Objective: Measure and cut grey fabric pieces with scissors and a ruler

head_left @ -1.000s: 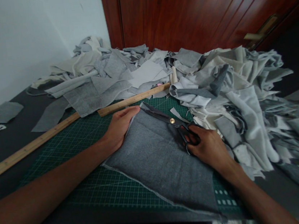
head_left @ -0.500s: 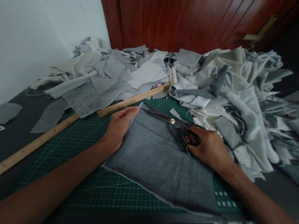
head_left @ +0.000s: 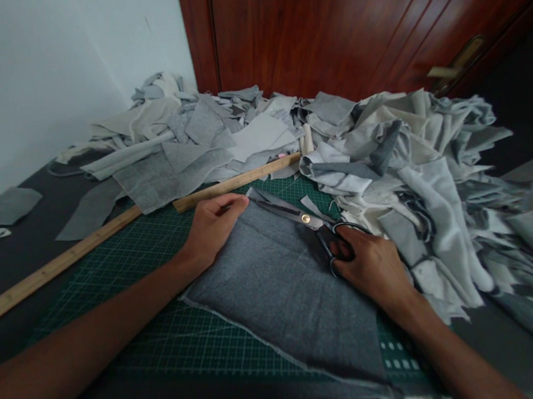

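at one cloth (head_left: 291, 287), two hands (head_left: 214, 228) (head_left: 374, 264)

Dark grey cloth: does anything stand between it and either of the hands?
Nothing visible separates the left hand from the dark grey cloth; it grips the far corner. The scissors, held in the right hand, extend between it and that corner.

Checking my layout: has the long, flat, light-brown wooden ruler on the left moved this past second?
No, the wooden ruler shows no visible shift either way against the green gridded cutting mat.
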A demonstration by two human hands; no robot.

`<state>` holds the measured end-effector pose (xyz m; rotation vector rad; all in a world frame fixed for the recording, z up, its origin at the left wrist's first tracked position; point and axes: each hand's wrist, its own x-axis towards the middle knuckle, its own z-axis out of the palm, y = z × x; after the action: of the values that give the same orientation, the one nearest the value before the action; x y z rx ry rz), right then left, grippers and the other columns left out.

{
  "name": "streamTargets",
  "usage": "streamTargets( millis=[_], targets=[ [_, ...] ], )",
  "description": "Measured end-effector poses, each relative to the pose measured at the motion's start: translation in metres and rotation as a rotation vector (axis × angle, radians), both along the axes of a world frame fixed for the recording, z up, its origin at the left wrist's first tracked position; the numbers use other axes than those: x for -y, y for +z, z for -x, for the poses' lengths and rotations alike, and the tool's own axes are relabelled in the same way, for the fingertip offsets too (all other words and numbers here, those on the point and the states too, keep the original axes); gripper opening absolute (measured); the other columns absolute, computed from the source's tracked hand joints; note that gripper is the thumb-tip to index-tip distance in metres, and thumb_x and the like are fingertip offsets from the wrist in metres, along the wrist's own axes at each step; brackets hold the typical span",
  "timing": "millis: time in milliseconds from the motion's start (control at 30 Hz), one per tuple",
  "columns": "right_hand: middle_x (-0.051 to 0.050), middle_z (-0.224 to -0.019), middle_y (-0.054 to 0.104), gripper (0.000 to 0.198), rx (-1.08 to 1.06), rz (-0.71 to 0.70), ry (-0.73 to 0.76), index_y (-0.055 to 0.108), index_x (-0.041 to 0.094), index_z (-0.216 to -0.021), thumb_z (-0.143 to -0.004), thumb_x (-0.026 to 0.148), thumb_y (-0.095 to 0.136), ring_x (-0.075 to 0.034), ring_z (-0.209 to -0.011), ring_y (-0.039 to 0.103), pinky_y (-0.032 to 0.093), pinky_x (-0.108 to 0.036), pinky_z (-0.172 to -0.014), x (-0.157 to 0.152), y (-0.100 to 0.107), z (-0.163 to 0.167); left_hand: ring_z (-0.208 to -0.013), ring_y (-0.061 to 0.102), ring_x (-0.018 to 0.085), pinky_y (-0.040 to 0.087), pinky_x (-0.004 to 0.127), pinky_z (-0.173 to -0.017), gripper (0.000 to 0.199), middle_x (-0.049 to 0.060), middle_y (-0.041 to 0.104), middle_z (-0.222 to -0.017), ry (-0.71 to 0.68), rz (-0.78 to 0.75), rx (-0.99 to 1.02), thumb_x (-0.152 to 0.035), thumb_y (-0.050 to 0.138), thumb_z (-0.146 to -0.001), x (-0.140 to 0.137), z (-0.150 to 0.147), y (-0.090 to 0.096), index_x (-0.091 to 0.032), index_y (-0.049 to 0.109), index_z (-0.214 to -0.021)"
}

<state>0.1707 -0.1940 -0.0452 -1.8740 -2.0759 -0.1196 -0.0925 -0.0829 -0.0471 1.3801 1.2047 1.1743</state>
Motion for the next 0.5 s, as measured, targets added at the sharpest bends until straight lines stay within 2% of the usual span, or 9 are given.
streamTargets(
  millis=[100,167,367,500],
  targets=[
    [0.003,-0.061,0.054,0.01,-0.064,0.074,0.029,0.049,0.023,-0.073,-0.079,0.021,0.057,-0.014,-0.053,0.049,0.028,-0.027,-0.057,-0.0015,-0.0022,0.001,-0.077,0.062,0.02,0.046,0.028,-0.071,0.017,0.0,0.074,-0.079,0.018,-0.044,-0.054,-0.041,0.073,-0.077,0.0002,0.0015,0.0012,-0.025,0.08,-0.076],
    [0.003,-0.06,0.052,0.011,-0.09,0.095,0.038,0.047,0.023,-0.072,-0.079,0.021,0.056,-0.014,-0.053,0.047,0.027,-0.027,-0.056,-0.0022,-0.0032,0.0025,-0.076,0.062,0.02,0.046,0.028,-0.069,0.017,0.0,0.074,-0.078,0.017,-0.013,-0.017,-0.041,0.073,-0.076,0.0002,0.0007,0.0009,-0.025,0.079,-0.075],
    [0.004,-0.059,0.05,0.012,-0.123,0.067,0.022,0.044,0.024,-0.07,-0.077,0.021,0.054,-0.014,-0.052,0.045,0.025,-0.028,-0.056,-0.0026,-0.001,0.005,-0.065,0.057,0.015,0.046,0.028,-0.066,0.016,-0.002,0.068,-0.068,-0.033,0.257,0.273,-0.037,0.079,-0.068,0.0009,-0.0052,0.0024,-0.022,0.074,-0.069],
    [0.005,-0.057,0.048,0.013,-0.216,0.135,0.058,0.044,0.024,-0.07,-0.075,0.022,0.055,-0.013,-0.05,0.045,0.027,-0.026,-0.055,-0.0034,-0.0037,0.0051,-0.062,0.058,0.015,0.048,0.028,-0.062,0.02,-0.003,0.068,-0.064,-0.053,0.376,0.394,-0.036,0.083,-0.063,0.0015,-0.006,0.0037,-0.021,0.072,-0.068]
  ],
)
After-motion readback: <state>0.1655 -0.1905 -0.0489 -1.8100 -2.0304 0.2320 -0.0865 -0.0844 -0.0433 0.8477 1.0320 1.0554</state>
